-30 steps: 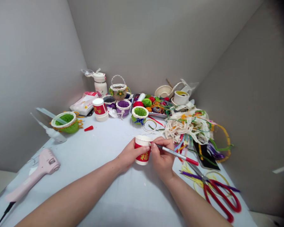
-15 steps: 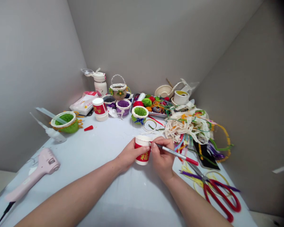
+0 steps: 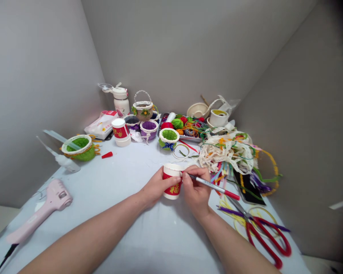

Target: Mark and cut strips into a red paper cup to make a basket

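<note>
A small white paper cup [image 3: 172, 181] with a red band and gold print stands on the table in the middle. My left hand [image 3: 153, 188] is wrapped round its left side. My right hand [image 3: 196, 187] pinches a pen [image 3: 214, 186] with a red end cap, its tip touching the cup's upper right edge.
Red-handled scissors [image 3: 263, 232] lie at the right front over coloured cords. A pile of lace and ribbons [image 3: 230, 152] sits behind my right hand. A pink glue gun [image 3: 42, 207] lies at the left. Small decorated baskets [image 3: 148, 128], a second red cup [image 3: 120, 132], a bottle [image 3: 121, 99] and a tray of yarn [image 3: 185, 127] crowd the back.
</note>
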`<act>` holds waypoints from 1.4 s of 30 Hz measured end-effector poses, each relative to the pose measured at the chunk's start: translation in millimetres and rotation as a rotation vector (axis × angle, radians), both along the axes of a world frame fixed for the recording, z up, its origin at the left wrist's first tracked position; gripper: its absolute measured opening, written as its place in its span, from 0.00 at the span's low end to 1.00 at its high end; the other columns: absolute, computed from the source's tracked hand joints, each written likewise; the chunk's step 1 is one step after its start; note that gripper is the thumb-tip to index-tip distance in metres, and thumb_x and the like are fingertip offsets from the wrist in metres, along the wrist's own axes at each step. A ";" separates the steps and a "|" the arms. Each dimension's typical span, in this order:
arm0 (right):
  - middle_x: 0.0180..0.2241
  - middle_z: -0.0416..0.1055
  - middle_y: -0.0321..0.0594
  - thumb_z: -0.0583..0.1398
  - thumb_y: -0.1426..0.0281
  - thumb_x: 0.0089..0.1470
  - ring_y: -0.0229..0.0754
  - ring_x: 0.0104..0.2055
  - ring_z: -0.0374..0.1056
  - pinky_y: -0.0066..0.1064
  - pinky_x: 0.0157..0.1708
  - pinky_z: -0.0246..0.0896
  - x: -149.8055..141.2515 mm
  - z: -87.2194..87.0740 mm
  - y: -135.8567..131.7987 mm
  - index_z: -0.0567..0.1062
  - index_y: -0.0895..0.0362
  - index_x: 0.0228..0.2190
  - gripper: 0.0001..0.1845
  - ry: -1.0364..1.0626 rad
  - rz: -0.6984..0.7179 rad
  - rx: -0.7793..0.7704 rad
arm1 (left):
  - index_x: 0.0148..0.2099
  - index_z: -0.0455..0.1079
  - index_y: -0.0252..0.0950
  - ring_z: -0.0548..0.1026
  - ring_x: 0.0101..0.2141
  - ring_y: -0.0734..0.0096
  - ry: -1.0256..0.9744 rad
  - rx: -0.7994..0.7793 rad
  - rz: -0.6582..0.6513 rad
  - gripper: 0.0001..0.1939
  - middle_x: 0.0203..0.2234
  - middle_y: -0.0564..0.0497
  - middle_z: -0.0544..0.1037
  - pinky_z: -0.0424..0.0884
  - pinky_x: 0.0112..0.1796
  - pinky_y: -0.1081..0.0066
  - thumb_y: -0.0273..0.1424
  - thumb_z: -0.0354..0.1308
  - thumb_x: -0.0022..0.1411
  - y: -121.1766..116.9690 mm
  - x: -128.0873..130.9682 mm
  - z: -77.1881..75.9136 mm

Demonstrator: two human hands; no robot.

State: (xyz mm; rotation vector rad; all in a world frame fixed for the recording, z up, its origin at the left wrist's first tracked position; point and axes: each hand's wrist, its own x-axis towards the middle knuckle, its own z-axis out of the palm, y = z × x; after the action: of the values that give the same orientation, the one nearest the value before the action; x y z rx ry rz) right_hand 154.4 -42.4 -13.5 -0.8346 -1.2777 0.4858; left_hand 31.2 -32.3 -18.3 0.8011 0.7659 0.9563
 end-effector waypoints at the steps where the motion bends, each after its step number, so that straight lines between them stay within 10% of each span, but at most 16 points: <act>1: 0.26 0.66 0.31 0.58 0.75 0.56 0.37 0.27 0.64 0.30 0.27 0.59 -0.1 0.2 0.0 0.64 0.52 0.32 0.08 0.002 -0.001 0.006 | 0.52 0.69 0.33 0.75 0.45 0.61 -0.001 -0.002 0.000 0.28 0.48 0.42 0.77 0.67 0.48 0.62 0.33 0.71 0.50 0.0 0.0 -0.1; 42: 0.28 0.67 0.33 0.58 0.77 0.58 0.37 0.29 0.66 0.29 0.26 0.60 1.4 -0.2 0.3 0.66 0.52 0.33 0.07 0.101 0.056 0.010 | 0.50 0.72 0.33 0.76 0.44 0.59 -0.112 -0.054 -0.011 0.28 0.43 0.42 0.80 0.67 0.46 0.65 0.35 0.73 0.47 0.4 -0.4 3.6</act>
State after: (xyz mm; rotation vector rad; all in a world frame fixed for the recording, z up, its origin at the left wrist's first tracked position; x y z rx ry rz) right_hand 155.8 -42.1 -13.6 -0.7578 -1.2118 0.5592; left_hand 30.8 -31.9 -14.8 0.6984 0.6861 0.9585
